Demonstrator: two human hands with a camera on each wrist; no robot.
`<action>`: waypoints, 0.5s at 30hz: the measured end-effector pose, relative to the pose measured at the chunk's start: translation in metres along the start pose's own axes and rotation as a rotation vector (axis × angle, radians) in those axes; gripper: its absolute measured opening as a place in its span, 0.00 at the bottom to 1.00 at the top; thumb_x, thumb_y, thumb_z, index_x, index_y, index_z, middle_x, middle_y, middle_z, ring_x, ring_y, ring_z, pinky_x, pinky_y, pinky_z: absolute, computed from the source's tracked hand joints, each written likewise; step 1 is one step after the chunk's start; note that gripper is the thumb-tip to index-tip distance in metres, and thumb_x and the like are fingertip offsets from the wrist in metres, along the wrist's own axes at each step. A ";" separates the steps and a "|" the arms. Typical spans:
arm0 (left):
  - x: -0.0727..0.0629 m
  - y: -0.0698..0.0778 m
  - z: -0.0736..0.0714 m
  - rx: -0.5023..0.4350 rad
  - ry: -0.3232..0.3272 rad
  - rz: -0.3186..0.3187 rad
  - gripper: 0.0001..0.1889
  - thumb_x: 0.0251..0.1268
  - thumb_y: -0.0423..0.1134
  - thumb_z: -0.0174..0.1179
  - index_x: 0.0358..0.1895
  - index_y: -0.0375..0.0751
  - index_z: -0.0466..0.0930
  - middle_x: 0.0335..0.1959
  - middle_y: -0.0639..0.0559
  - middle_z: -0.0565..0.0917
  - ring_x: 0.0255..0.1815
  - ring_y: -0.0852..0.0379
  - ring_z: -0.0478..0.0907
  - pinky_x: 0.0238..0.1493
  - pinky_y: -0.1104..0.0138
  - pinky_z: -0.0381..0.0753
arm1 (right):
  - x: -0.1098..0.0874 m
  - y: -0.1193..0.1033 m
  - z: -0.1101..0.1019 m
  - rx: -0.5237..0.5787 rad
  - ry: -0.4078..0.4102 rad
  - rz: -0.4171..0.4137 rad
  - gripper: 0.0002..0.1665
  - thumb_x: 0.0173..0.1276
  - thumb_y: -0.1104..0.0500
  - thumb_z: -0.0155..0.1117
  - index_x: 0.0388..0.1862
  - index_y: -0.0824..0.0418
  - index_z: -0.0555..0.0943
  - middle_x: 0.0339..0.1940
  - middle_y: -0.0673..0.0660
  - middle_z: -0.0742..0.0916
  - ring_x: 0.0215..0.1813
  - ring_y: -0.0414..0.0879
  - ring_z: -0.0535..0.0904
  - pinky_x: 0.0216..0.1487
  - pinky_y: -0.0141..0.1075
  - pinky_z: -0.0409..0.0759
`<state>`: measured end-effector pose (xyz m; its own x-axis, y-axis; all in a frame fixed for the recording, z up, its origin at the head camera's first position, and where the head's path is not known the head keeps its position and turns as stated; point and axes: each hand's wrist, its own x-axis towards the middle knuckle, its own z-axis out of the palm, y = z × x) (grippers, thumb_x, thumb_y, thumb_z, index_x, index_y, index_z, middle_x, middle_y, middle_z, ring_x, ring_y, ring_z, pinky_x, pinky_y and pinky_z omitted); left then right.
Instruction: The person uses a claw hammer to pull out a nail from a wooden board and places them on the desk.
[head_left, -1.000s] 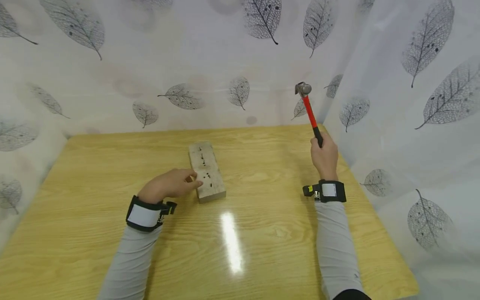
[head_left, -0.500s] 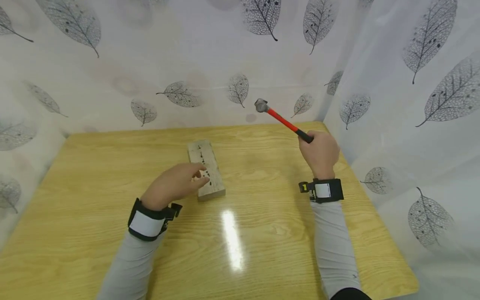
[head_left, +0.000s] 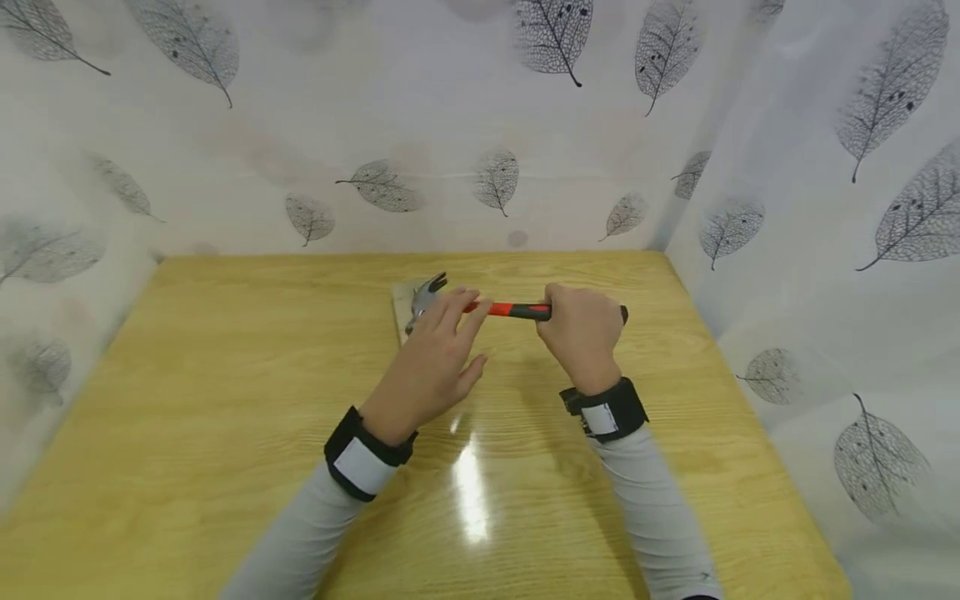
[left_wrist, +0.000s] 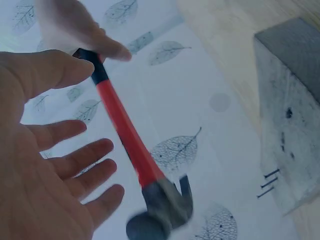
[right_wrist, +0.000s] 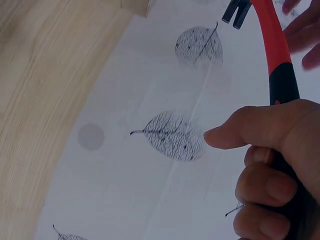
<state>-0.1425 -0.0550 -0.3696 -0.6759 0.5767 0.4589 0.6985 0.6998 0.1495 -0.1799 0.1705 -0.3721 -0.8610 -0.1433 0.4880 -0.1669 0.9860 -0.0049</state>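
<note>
My right hand [head_left: 581, 337] grips the black end of a claw hammer [head_left: 517, 310] with a red shaft, its fingers curled round the handle. The steel head [head_left: 424, 300] overlaps the wooden block [head_left: 401, 312] in the head view, claw pointing away. My left hand [head_left: 423, 371] is held with its fingers spread, close beside the hammer, and covers most of the block in that view. From the left wrist, a gap shows between those fingers and the red shaft. The same view shows several thin nails [left_wrist: 270, 180] sticking out of the block, near dark holes.
The block stands on a yellow wood-grain table [head_left: 247, 375], with a bright light reflection near its middle. Behind and to the right hangs a pale curtain [head_left: 450, 100] printed with dark leaves, close to the table's edges.
The hammer has swung from upright at the right, leftward and down over the block. My left hand has left the block's side, moved right and forward, and straightened its fingers.
</note>
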 end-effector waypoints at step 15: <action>-0.008 -0.020 0.025 -0.009 -0.252 -0.164 0.20 0.62 0.49 0.72 0.45 0.40 0.76 0.34 0.52 0.78 0.35 0.51 0.78 0.39 0.57 0.74 | -0.015 -0.053 0.010 0.002 -0.047 -0.115 0.14 0.55 0.65 0.69 0.17 0.55 0.74 0.10 0.47 0.65 0.14 0.42 0.55 0.15 0.33 0.49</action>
<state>-0.1570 -0.0628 -0.3976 -0.8160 0.5437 0.1965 0.5767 0.7889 0.2121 -0.1628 0.1200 -0.3883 -0.8575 -0.2592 0.4444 -0.2665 0.9627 0.0474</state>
